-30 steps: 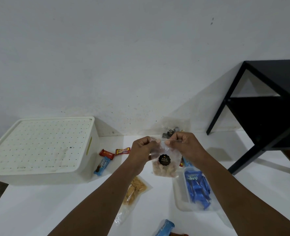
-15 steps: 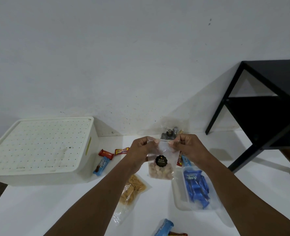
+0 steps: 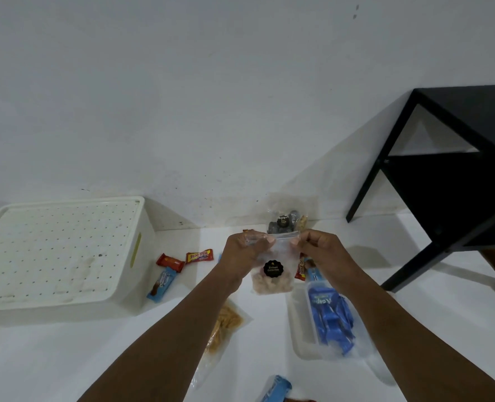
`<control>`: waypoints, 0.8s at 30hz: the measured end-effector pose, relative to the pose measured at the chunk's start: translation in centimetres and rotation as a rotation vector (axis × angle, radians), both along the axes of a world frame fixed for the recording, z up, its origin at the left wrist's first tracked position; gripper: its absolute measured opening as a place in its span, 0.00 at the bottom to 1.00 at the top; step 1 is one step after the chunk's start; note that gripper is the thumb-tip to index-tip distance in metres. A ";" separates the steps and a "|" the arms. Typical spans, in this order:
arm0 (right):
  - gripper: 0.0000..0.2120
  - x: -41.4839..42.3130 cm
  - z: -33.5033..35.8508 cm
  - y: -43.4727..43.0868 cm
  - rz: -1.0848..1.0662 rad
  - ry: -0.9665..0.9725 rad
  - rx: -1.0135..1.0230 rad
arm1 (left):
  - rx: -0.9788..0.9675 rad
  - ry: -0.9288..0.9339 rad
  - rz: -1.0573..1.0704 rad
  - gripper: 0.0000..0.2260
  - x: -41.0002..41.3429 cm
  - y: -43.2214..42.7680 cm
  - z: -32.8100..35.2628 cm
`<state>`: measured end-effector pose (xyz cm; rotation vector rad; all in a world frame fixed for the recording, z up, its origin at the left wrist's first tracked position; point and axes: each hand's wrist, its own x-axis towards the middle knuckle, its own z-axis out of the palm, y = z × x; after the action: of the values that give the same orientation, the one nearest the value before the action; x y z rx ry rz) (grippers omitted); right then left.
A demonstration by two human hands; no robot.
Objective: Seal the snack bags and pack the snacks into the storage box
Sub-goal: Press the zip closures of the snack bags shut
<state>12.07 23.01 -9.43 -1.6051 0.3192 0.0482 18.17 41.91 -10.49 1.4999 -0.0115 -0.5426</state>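
Observation:
I hold a small clear zip bag of pale biscuits [image 3: 273, 281] with a round black label up over the white table. My left hand [image 3: 242, 252] pinches the left end of its zip strip and my right hand [image 3: 317, 248] pinches the right end. The white storage box [image 3: 60, 253] stands at the left with its perforated lid on. A clear bag of yellow snacks [image 3: 226, 326] lies under my left forearm. A clear bag of blue wrapped snacks [image 3: 332, 322] lies under my right forearm.
Small wrapped bars lie by the box: a red one [image 3: 170, 262], a red-yellow one [image 3: 199, 256], a blue one [image 3: 162, 284]. Another clear bag of dark sweets [image 3: 284, 223] leans on the wall. A blue packet [image 3: 276, 387] lies at the near edge. A black table [image 3: 443, 169] stands right.
My hands have drawn apart along the top of the biscuit bag, the right one sliding rightward, and the bag has risen slightly.

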 end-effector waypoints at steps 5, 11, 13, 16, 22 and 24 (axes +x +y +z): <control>0.07 2.3 -0.2 -1.7 0.011 -0.012 -0.063 | -0.003 -0.001 -0.076 0.14 2.4 -1.6 -0.4; 0.08 4.9 0.9 -4.4 0.022 -0.042 -0.169 | 0.007 -0.024 -0.013 0.06 5.5 -3.7 -0.9; 0.08 5.6 0.6 -5.9 0.000 -0.020 -0.194 | 0.000 -0.018 -0.010 0.03 6.3 -4.3 -1.2; 0.07 6.7 -0.4 -7.6 -0.034 0.032 -0.281 | 0.039 -0.101 -0.027 0.05 7.3 -5.9 -1.8; 0.05 8.6 -1.8 -10.9 -0.190 0.010 -0.276 | 0.154 -0.227 -0.003 0.04 9.8 -10.9 -3.1; 0.07 9.3 -2.3 -12.3 -0.211 0.042 -0.282 | 0.224 -0.243 -0.026 0.06 10.4 -12.3 -3.6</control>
<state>21.41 10.70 -11.69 -1.8420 0.5455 -0.1304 28.60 29.60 -14.07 1.7801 -0.1644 -0.3882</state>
